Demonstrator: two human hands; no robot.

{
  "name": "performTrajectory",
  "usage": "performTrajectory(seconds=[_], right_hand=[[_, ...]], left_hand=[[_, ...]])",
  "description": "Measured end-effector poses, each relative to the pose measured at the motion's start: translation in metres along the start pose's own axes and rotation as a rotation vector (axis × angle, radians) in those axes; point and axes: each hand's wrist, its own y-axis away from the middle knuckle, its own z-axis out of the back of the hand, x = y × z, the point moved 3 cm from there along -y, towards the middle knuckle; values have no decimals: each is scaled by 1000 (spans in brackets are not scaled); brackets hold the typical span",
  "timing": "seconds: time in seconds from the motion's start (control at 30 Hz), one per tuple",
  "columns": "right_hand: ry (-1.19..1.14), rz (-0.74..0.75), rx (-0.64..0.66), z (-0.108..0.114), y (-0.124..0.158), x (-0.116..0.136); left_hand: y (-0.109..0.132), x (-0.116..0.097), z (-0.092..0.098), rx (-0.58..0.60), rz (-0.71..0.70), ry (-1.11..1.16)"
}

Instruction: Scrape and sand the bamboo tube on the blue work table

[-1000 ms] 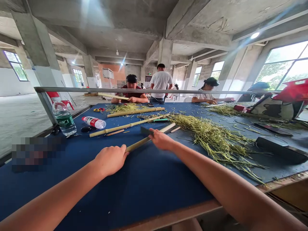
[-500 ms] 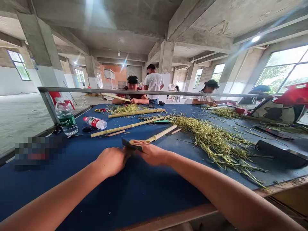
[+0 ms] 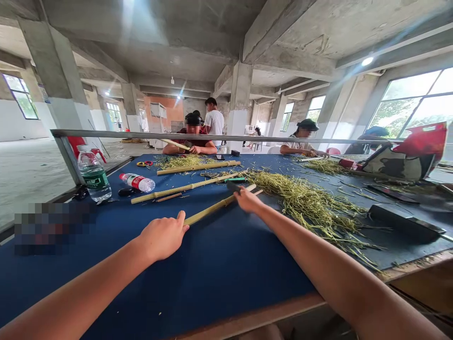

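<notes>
My left hand point(image 3: 164, 238) is closed around the near end of a bamboo pole point(image 3: 208, 211), which slants away from me to the right, low over the blue table. Near the pole's far end, my right hand point(image 3: 247, 199) grips a dark-bladed knife point(image 3: 233, 187). The blade lies across or close beside the pole; its exact contact is hidden by the fingers and blurred. Just beyond the knife is a green-handled tool point(image 3: 236, 179). A heap of thin green-yellow bamboo shavings point(image 3: 300, 196) spreads to the right of my right hand.
Other bamboo poles point(image 3: 166, 192) lie farther back. On the left stand a large water bottle point(image 3: 94, 177) and a small bottle on its side point(image 3: 137, 182). A dark metal block point(image 3: 405, 222) sits at right. A metal rail point(image 3: 247, 138) crosses beyond; co-workers sit behind it.
My right hand has moved with the knife away from my left hand, forward and right along the pole. My left hand stays about where it was, still gripping the near end.
</notes>
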Motion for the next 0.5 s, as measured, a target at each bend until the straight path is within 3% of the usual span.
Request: performTrajectory(seconds=[0.13, 0.23, 0.3, 0.43, 0.5], right_hand=[[-169, 441, 113, -25, 37, 84], [-230, 580, 131, -31, 49, 108], [-180, 484, 118, -27, 38, 92], [-9, 140, 87, -9, 2, 18], [22, -101, 42, 1, -9, -15]], left_hand=[[-2, 3, -2, -8, -25, 29], [-3, 4, -2, -19, -27, 42], [-4, 5, -2, -20, -3, 45], [-4, 5, -3, -13, -5, 48], [-5, 4, -4, -23, -20, 40]])
